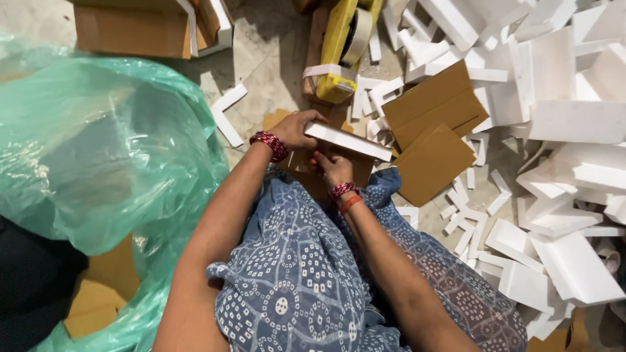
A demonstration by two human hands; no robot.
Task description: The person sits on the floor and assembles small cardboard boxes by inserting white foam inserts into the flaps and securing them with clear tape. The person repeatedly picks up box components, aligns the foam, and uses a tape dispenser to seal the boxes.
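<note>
Over my lap, just past the blue patterned cloth (306, 274) on my knees, both my hands work on 1 white foam strip (347, 141) that lies across the top edge of a brown cardboard piece (306, 166). My left hand (297, 128) is curled over the strip's left end, its grip clenched on the foam, with red bangles (269, 145) at the wrist. My right hand (334, 167) sits below the strip against the cardboard, fingers bent up to it; I cannot tell whether this grip truly clasps anything or only presses. The strip is tilted, its right end nearer to me than its left. To the right, near the strip, 2 flat cardboard sheets (430, 130) lie on the floor, and beyond them a big heap of white foam corner pieces (554, 163) spreads to the far right. On the far side stands a yellow tape dispenser (342, 49) with a roll. At my left bulges a green plastic bag (98, 150), and a cardboard box (140, 29) sits far left
</note>
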